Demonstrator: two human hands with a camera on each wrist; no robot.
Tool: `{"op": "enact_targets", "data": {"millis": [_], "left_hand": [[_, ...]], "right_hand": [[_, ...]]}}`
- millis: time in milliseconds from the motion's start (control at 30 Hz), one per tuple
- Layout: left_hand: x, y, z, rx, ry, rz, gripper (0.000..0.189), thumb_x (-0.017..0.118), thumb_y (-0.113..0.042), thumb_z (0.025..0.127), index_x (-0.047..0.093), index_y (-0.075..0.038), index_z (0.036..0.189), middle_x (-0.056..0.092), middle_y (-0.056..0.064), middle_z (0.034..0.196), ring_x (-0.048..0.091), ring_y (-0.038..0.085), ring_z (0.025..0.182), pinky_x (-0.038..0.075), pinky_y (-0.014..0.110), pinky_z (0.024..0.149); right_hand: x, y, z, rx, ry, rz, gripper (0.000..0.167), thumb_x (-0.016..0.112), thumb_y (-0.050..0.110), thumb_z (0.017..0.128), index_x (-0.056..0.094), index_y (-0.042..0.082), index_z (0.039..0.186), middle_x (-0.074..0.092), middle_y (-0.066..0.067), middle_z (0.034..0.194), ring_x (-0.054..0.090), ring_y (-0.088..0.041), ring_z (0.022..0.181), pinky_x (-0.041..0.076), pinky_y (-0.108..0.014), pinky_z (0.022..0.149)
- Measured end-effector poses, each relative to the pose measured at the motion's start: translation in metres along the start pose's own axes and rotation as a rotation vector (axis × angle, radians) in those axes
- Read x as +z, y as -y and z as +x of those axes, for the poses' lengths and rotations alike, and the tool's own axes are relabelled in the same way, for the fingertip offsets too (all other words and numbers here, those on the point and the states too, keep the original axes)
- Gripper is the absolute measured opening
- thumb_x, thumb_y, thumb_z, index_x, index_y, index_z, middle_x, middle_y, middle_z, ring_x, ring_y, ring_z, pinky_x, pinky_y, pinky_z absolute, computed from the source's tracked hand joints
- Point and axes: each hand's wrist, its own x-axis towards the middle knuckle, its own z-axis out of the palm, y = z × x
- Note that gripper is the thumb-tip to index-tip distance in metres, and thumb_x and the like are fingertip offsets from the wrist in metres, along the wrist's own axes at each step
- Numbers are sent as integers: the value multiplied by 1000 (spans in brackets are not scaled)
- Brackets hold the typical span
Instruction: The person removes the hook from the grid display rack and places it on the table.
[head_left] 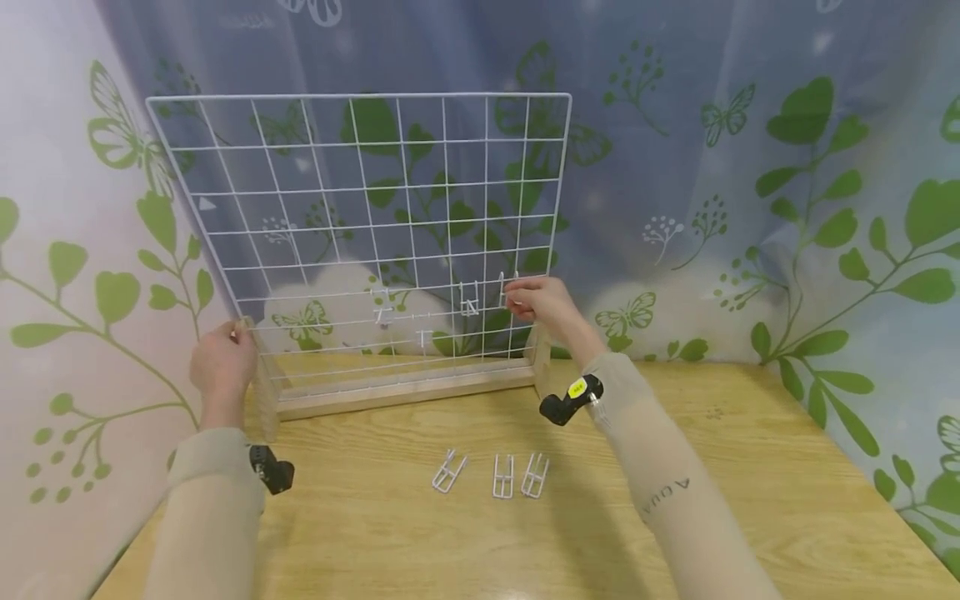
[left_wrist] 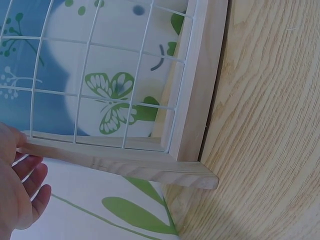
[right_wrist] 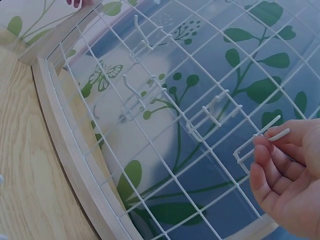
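Observation:
A white wire grid panel (head_left: pixel 360 144) stands upright in a wooden base (head_left: pixel 405 390). My left hand (head_left: pixel 223 360) grips the top of the base's left wooden side post (left_wrist: pixel 95 159), thumb and fingers around it. Up against the grid's lower right part, my right hand (head_left: pixel 542 302) pinches a white wire hook (right_wrist: pixel 245 152) between thumb and fingertips. To its left, a hook (head_left: pixel 468 300) hangs on the grid, with further white hooks (head_left: pixel 382 310) beyond. In the right wrist view, a hung hook (right_wrist: pixel 215 112) is close to the held one.
Three loose white wire hooks (head_left: pixel 503 477) lie on the wooden table (head_left: pixel 360 517) in front of the base. A patterned curtain (head_left: pixel 645 167) with leaves and butterflies hangs close behind the grid and along both sides.

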Motion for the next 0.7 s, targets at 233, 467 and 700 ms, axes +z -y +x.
{"op": "enact_targets", "data": {"millis": [233, 467, 700], "left_hand": [[1, 0, 0, 8, -14, 0, 49, 28, -31, 98, 46, -3, 134, 56, 24, 120, 50, 45, 109, 40, 54, 85], [2, -1, 1, 19, -36, 13, 50, 26, -32, 98, 49, -2, 131, 58, 24, 116, 52, 45, 106, 42, 55, 82], [4, 2, 2, 5, -24, 6, 49, 27, -31, 98, 48, -4, 133, 58, 23, 118, 52, 44, 107, 41, 54, 83]], "right_hand": [[-15, -1, -13, -16, 16, -45, 29, 53, 7, 93, 57, -6, 118, 61, -16, 100, 59, -23, 85, 51, -29, 76], [-29, -11, -29, 1, 60, -96, 30, 54, 7, 92, 57, -7, 118, 63, -18, 100, 60, -15, 76, 51, -31, 75], [-37, -23, -50, -27, 121, -161, 29, 52, 6, 92, 57, -8, 117, 65, -11, 91, 60, -22, 80, 51, -29, 73]]}}
